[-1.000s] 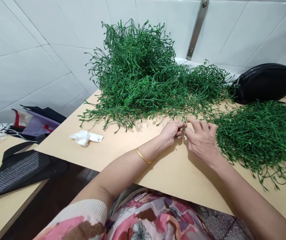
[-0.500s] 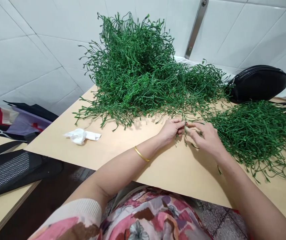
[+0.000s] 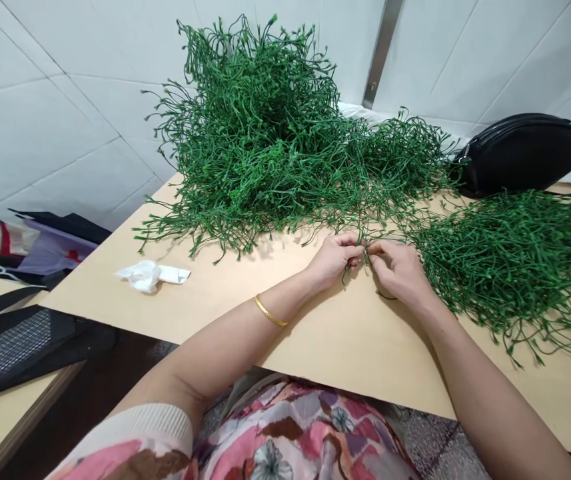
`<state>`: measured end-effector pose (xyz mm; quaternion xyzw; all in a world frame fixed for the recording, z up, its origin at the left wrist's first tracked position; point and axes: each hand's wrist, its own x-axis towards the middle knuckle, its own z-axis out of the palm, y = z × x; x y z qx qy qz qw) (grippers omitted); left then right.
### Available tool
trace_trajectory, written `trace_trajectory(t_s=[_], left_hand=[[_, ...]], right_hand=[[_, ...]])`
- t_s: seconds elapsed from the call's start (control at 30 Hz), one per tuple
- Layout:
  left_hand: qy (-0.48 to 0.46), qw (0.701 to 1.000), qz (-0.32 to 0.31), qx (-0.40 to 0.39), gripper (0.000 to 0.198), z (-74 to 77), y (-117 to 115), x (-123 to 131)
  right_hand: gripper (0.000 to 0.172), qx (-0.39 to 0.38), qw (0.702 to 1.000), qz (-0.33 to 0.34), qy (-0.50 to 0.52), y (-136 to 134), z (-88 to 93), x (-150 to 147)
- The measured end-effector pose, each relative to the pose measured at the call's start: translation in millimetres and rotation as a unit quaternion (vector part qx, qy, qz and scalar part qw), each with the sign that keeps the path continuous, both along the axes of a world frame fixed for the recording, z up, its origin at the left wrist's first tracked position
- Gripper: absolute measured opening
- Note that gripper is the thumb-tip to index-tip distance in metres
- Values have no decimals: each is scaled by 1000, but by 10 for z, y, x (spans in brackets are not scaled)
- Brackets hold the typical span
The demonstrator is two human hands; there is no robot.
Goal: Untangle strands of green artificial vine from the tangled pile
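My left hand (image 3: 332,259) and my right hand (image 3: 399,270) meet fingertip to fingertip over the tan table (image 3: 245,307), both pinched on a thin green plastic sprig (image 3: 364,248) whose strands hang between them. A gold bangle sits on my left wrist. Behind the hands rises a tall heap of green plastic sprigs (image 3: 265,133). A flatter heap of the same sprigs (image 3: 510,260) spreads just right of my right hand.
A crumpled white tissue (image 3: 148,275) lies at the table's left. A black pouch (image 3: 525,153) rests at the back right against the white tiled wall. To the left, a lower table holds a black mesh bag (image 3: 20,347) and folded bags (image 3: 50,243).
My hands have stayed together on the sprig, shifting slightly. The right hand's fingers have curled in closer to the left. The view has tilted a little.
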<state>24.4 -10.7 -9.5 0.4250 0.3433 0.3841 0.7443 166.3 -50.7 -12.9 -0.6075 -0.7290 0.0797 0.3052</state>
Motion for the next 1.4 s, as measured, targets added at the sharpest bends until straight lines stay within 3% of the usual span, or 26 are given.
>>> trace_trajectory(t_s=[0.2,0.3,0.57,0.83,1.0,1.2,1.4], left_hand=[[2,1000,-2,8,11,-36,22,5],[1,1000,-7,16,12,-47,22,-3],[8,1000,1,28,10,-53,18,-4],[32,998,-10,47,15,-56,5,17],[40,998,-10,55,19,-65,4,11],[34,998,-33,40,24,-28,6,-9],[85,995,23,39,31,-2,-34,92]], right_hand=[[19,33,997,-30,59,-6,-19,-8],[23,19,996,-11,82,-22,-3,-15],[24,-14,998,0,66,-15,-30,-1],[8,42,999,-9,21,-27,-9,-47],[16,12,998,40,47,-33,-6,-30],[23,39,988,57,-142,-56,18,-16],[21,60,939,9,-339,-123,144,-114]])
